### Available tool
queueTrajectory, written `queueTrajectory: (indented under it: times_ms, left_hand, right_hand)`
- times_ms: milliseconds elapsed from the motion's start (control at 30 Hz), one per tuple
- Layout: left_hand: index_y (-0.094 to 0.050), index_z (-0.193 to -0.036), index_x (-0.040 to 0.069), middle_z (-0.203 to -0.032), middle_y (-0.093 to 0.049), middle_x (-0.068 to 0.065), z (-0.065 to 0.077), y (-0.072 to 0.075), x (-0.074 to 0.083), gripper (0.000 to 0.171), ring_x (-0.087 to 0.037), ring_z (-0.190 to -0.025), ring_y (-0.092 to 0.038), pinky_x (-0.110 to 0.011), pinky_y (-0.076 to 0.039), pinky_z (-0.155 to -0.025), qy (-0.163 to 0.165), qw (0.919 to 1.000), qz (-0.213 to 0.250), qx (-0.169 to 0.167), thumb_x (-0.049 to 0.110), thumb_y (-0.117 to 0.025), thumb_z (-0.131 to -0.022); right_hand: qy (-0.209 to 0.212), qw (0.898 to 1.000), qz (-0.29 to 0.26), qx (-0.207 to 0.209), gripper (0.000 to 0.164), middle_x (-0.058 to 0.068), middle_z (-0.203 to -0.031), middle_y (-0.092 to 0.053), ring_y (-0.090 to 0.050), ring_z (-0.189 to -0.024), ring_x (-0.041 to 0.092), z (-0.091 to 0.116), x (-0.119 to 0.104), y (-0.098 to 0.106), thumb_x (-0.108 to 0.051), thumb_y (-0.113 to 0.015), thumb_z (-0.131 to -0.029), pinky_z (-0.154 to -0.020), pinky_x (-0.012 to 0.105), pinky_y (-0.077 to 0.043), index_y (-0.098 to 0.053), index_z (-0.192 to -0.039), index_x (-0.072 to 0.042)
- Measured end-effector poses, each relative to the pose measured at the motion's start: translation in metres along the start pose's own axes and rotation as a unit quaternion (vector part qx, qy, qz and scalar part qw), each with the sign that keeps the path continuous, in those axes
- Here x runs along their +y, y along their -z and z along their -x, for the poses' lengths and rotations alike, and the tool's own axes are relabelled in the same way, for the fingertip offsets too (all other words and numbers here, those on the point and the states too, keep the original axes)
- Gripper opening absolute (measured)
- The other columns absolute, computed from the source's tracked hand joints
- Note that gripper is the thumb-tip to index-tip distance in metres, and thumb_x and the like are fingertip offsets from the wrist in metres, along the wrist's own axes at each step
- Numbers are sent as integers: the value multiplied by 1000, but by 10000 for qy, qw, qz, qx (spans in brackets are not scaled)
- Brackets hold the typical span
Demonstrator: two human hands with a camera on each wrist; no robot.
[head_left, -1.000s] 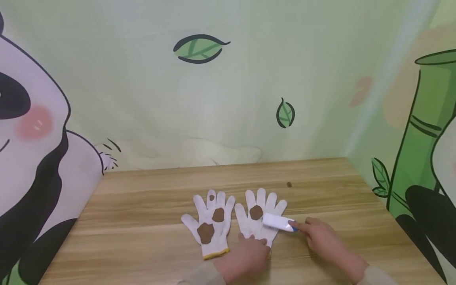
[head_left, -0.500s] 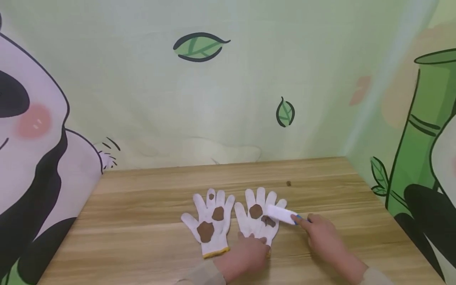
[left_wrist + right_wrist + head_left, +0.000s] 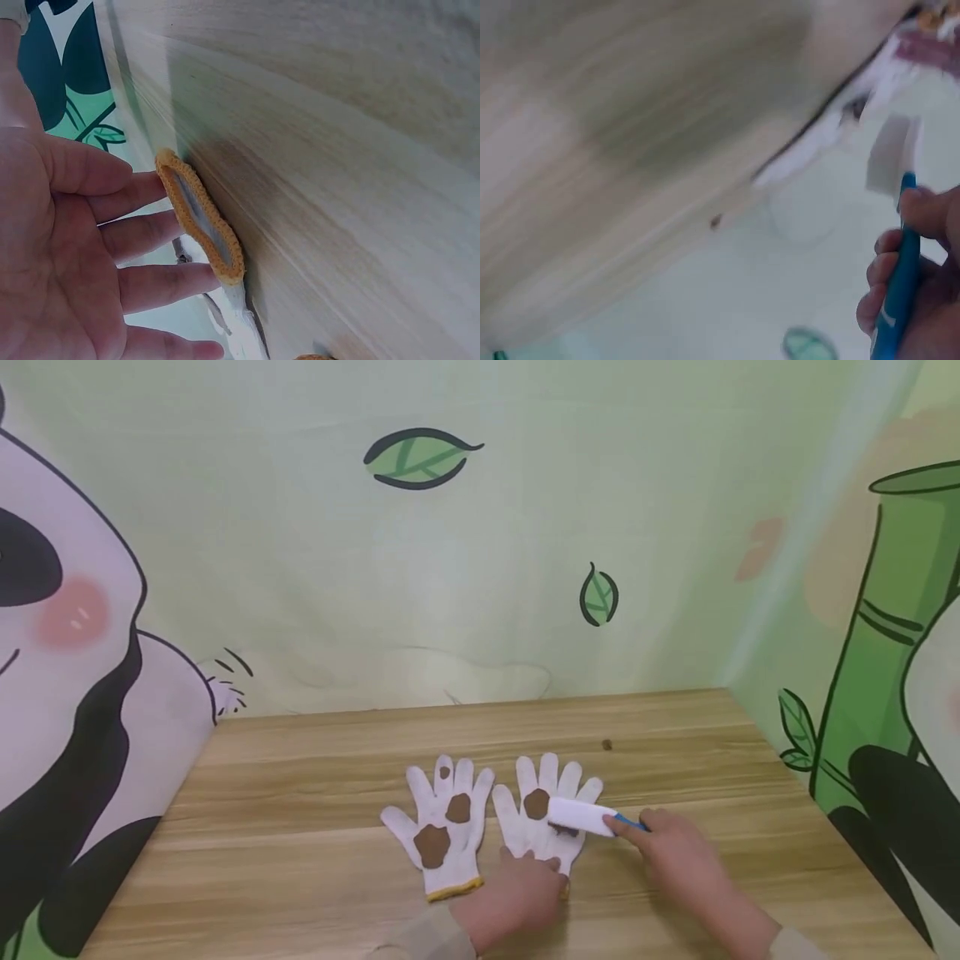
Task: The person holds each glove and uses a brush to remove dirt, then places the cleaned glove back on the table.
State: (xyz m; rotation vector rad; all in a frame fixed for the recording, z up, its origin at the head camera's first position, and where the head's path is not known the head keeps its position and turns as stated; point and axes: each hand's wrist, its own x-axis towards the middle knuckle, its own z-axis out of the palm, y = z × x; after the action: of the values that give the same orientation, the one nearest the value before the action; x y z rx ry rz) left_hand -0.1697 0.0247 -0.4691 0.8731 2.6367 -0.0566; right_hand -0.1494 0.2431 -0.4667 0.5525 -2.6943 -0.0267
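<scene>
A white knit glove [image 3: 534, 838] lies flat on the table, bearing brown patches. My left hand [image 3: 517, 892] presses its lower palm near the cuff; in the left wrist view, its fingers extend straight past the yellow cuff [image 3: 201, 217]. A brush with a white head [image 3: 581, 816] and blue handle [image 3: 904, 277] is in my right hand [image 3: 678, 856], fingers curled round the handle. The brush head lies over the glove's right palm. It partly covers one brown patch [image 3: 564, 831]; another brown patch [image 3: 536, 804] shows beside it.
A second white glove [image 3: 468, 847] with several brown patches lies to the left, fingers pointing away. A small brown crumb-like bit [image 3: 607, 745] sits near the back of the wooden table [image 3: 300, 793]. Behind stands a pale green wall [image 3: 487, 568] with printed leaves and pandas.
The brush went up and right, uncovering the glove's right-hand brown patch, then came back left over it. My left hand has stayed in place.
</scene>
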Motion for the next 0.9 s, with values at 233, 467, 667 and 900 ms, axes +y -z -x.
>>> queueTrajectory:
  times_ms: [233, 467, 667, 900]
  left_hand:
    - [-71, -127, 30, -146, -61, 12, -1, 0, -1, 35, -28, -136, -58, -62, -42, -113, 51, 9998, 113, -135, 29, -64, -93]
    - [-72, -126, 31, -145, -61, 13, -3, -1, 0, 34, -29, -136, -58, -64, -41, -113, 89, 9998, 132, -151, 29, -65, -92]
    - [-71, -127, 31, -147, -60, 14, -4, -1, 1, 35, -30, -137, -58, -66, -39, -113, 161, 9996, 166, -169, 29, -65, -92]
    - [-72, -125, 32, -143, -62, 17, -1, 0, 1, 34, -29, -133, -61, -66, -41, -111, 199, 9997, 56, -127, 30, -64, -92]
  right_hand:
    - [-225, 9991, -63, -343, 62, -1, -78, -54, -50, -68, 15, 0, -3, 0, 3, -83, -65, -60, 30, -47, -76, -118, -29]
    - [-159, 9991, -108, -375, 63, -3, -77, -51, -48, -67, 13, 2, -1, -3, 5, -81, -64, -58, 29, -44, -77, -116, -30]
    - [164, 9997, -187, 25, 56, -6, -73, -46, -44, -64, 10, 3, 0, -6, 1, -83, -69, -58, 26, -41, -78, -115, -31]
    - [-392, 9989, -153, -230, 55, 0, -76, -54, -47, -66, 14, 0, 14, 2, 4, -79, -72, -56, 28, -41, -77, -119, -26]
